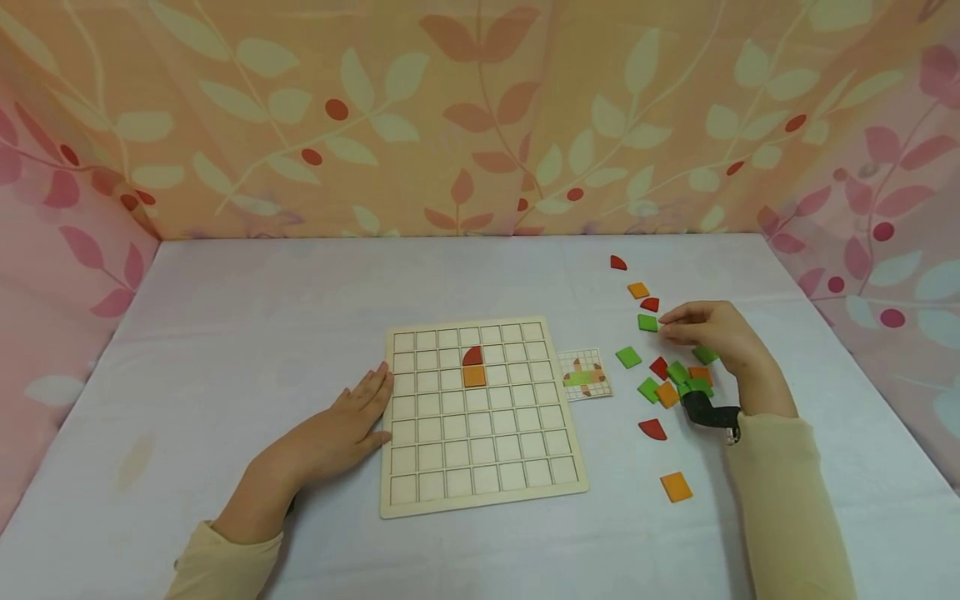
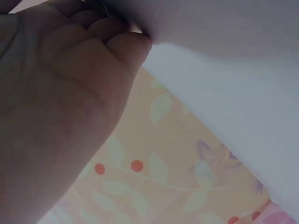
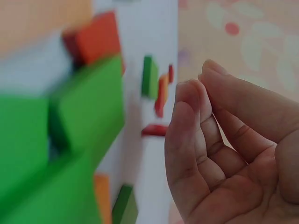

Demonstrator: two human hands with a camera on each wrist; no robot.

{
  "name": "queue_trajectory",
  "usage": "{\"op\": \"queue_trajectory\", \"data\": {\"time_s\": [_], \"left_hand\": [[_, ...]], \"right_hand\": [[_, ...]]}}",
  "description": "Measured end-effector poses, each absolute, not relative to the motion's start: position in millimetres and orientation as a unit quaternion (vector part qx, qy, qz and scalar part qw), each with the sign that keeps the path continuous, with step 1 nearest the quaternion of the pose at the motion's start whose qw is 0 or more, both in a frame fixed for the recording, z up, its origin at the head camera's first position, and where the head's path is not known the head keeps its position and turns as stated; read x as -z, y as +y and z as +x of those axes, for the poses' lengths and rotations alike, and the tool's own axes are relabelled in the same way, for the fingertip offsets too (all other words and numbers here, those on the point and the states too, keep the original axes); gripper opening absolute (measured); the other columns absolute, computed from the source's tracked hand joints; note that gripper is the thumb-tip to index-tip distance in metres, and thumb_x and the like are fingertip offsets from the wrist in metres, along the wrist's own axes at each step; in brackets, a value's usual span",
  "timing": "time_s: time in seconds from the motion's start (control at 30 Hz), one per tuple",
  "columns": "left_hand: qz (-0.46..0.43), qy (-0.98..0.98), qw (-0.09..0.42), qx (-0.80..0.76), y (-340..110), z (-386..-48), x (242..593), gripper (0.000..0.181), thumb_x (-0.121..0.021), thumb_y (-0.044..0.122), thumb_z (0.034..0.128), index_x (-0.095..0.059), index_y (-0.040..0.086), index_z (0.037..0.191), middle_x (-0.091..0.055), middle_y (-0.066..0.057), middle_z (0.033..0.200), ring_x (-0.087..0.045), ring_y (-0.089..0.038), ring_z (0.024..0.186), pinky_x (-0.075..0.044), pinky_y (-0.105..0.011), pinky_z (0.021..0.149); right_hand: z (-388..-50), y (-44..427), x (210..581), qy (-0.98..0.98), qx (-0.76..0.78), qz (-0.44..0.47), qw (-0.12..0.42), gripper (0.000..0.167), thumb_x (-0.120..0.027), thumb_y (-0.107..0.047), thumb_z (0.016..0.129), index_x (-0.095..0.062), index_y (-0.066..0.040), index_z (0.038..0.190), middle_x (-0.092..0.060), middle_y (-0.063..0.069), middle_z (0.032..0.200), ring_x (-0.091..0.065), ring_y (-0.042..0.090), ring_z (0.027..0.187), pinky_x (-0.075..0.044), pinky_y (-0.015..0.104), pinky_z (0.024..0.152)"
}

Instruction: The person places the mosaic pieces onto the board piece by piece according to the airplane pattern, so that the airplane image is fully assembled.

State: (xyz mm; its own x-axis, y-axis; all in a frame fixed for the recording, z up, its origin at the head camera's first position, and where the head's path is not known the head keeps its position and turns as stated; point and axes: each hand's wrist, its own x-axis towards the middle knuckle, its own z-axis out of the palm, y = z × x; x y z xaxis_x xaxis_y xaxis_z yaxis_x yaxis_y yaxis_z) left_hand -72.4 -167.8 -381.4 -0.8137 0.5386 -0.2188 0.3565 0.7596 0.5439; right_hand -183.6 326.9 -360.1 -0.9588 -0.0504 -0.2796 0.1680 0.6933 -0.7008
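Observation:
A pale wooden grid board (image 1: 483,429) lies on the table, bearing a red quarter-circle tile (image 1: 472,357) just above an orange square tile (image 1: 474,377). My left hand (image 1: 341,433) rests flat at the board's left edge, fingertips touching it; the left wrist view shows its palm side (image 2: 70,84). Over the loose tiles, my right hand (image 1: 716,333) has its fingertips beside a green square tile (image 1: 647,322). In the right wrist view, its fingers (image 3: 182,135) and thumb bend loosely towards each other, with a gap and nothing held.
A small pattern card (image 1: 588,375) lies against the board's right edge. Several green, orange and red tiles are scattered to its right, some heaped near a black wrist camera (image 1: 708,412). Farther back are a red quarter circle (image 1: 618,262) and an orange square (image 1: 638,290). Leaf-patterned cloth (image 1: 480,125) encloses the table.

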Motion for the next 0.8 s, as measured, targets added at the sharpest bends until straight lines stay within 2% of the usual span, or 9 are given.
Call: {"op": "queue_trajectory", "data": {"time_s": [0.1,0.27,0.53,0.8], "left_hand": [[0.239,0.922,0.185,-0.244,-167,-72,381,0.066,-0.049,0.022,0.0987,-0.015,-0.008,0.147,-0.005,-0.023,0.155,-0.008,-0.040,0.141,-0.015,-0.059,0.109],[0.233,0.924,0.187,-0.239,-166,-72,380,0.065,-0.048,0.021,0.0989,-0.015,-0.008,0.147,-0.005,-0.022,0.155,-0.007,-0.039,0.141,-0.015,-0.058,0.110],[0.241,0.922,0.183,-0.242,-166,-72,379,0.067,-0.051,0.020,0.0975,-0.016,-0.009,0.146,-0.006,-0.024,0.154,-0.009,-0.041,0.140,-0.016,-0.058,0.109],[0.239,0.922,0.183,-0.242,-166,-72,378,0.067,-0.052,0.018,0.0970,-0.016,-0.010,0.146,-0.006,-0.024,0.154,-0.009,-0.041,0.140,-0.016,-0.058,0.109]], "right_hand": [[-186,336,363,0.905,0.401,0.039,0.140,0.045,-0.064,-0.026,0.091,-0.058,0.007,0.120,-0.068,-0.007,0.093,-0.063,0.007,0.081,-0.043,0.023,0.080],[-187,345,365,0.900,0.410,0.051,0.137,0.046,-0.065,-0.026,0.090,-0.057,0.008,0.121,-0.067,-0.015,0.086,-0.063,0.006,0.079,-0.046,0.017,0.073],[-189,350,366,0.900,0.413,0.073,0.120,0.047,-0.065,-0.027,0.090,-0.057,0.008,0.121,-0.065,-0.016,0.083,-0.062,0.006,0.077,-0.047,0.015,0.072],[-196,355,368,0.883,0.446,0.114,0.091,0.043,-0.067,-0.020,0.089,-0.057,0.012,0.117,-0.062,-0.017,0.073,-0.061,0.004,0.070,-0.050,0.014,0.067]]}}
